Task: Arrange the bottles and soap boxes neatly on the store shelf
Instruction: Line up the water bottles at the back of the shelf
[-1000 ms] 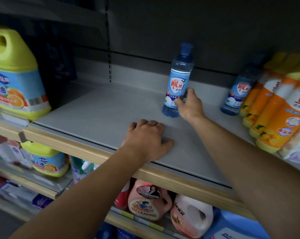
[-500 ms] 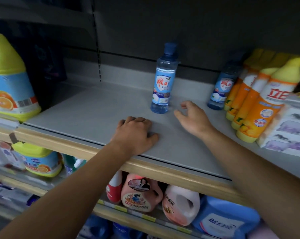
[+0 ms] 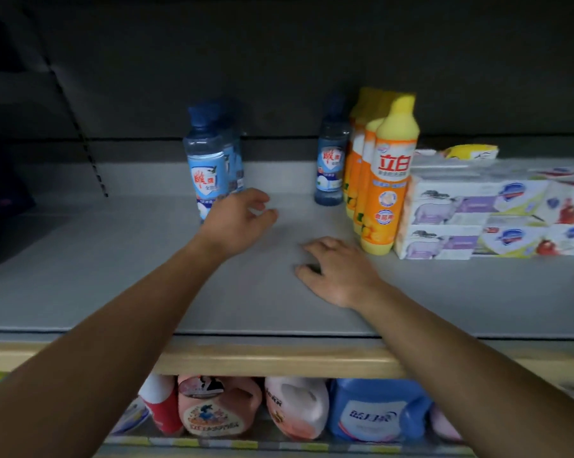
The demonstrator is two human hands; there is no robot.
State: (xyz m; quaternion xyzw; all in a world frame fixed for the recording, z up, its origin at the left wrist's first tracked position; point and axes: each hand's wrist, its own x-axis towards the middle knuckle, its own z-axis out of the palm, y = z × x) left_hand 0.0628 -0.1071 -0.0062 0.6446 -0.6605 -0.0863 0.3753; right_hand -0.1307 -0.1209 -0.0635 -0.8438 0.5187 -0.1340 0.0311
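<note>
A clear blue bottle stands upright at the back left of the grey shelf, blurred by motion. My left hand hovers in front of its base with loosely curled fingers and holds nothing; whether it touches the bottle I cannot tell. A second blue bottle stands further right, against a row of orange bottles with yellow caps. Stacked soap boxes lie right of those. My right hand rests fingers-down on the shelf in front of the orange bottles, holding nothing.
The shelf has a wooden front lip. On the shelf below stand a pink detergent jug, a white-pink jug and a blue jug. A dark back wall closes the shelf behind the bottles.
My right hand let go of the blue bottle and drew back onto the shelf. My left hand left the shelf's front and moved forward to the bottle's base. The view swung right.
</note>
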